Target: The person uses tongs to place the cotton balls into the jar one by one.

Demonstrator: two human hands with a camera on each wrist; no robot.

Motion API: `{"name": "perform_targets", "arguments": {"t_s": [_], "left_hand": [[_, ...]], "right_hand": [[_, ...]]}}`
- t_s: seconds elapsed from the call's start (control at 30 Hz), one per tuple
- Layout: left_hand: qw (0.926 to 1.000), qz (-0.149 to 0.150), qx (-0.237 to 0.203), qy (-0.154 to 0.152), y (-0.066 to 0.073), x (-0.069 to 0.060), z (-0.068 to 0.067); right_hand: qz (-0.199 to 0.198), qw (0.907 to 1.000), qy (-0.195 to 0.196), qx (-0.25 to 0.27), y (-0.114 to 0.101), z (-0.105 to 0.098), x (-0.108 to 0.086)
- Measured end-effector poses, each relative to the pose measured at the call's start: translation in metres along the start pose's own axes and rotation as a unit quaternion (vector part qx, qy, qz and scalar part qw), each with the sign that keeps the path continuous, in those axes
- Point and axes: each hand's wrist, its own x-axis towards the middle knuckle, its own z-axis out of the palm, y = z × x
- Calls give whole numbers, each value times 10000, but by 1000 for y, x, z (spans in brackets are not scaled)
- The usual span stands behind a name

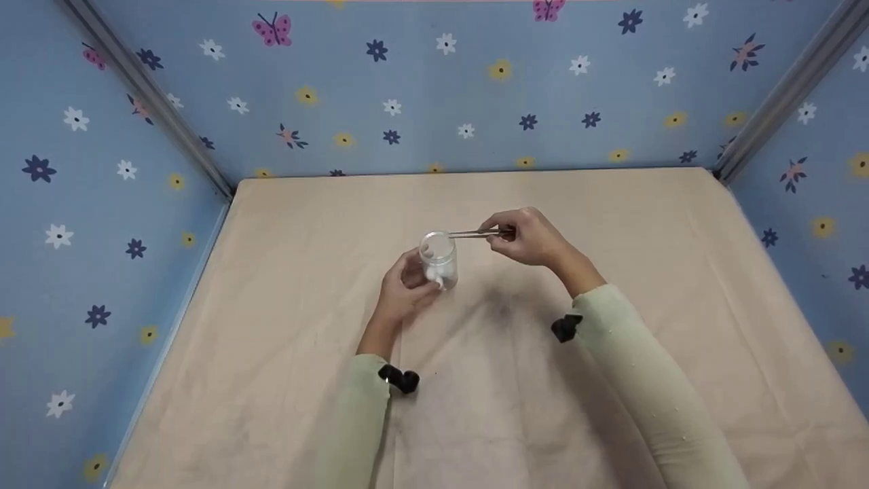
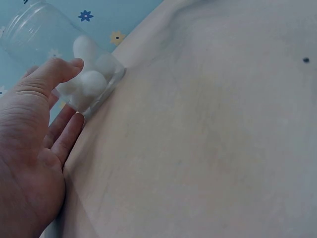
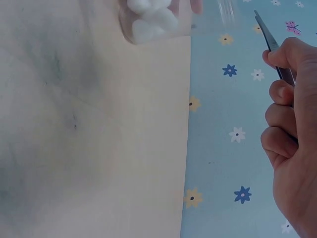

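A clear jar [image 1: 438, 261] with several white cotton balls [image 2: 91, 82] inside stands near the middle of the cloth, its mouth uncovered. My left hand [image 1: 402, 292] holds the jar around its side, thumb in front and fingers behind. In my right hand [image 1: 533, 238] I grip metal tweezers [image 1: 472, 234], which point left toward the jar's rim. The right wrist view shows the tweezers [image 3: 267, 37] pinched between thumb and forefinger, with no cotton ball at their tips; the other fingers [image 3: 280, 119] are curled. Part of the jar is cut off in that view.
A beige cloth [image 1: 285, 339] covers the table. Blue flower-patterned panels [image 1: 421, 81] stand along its back and both sides, with grey posts [image 1: 149, 95] at the corners. Small black devices [image 1: 567, 328] are strapped at both sleeve cuffs.
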Motion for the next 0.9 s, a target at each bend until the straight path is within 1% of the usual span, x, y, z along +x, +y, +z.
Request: {"name": "perform_targets", "arguments": {"t_s": [0.07, 0.2, 0.47, 0.67, 0.9], "left_hand": [[10000, -11, 84, 11, 0, 0, 0], [9999, -37, 89, 26, 0, 0, 0], [9999, -153, 60, 37, 0, 0, 2], [9999, -90, 84, 38, 0, 0, 0], [10000, -32, 76, 12, 1, -1, 0]], "right_hand": [[9, 10000, 59, 19, 2, -2, -3], [56, 9999, 155, -7, 7, -7, -8], [313, 9992, 247, -16, 18, -17, -21], [344, 9985, 427, -50, 29, -25, -33], [517, 9970, 572, -119, 42, -34, -49]]}}
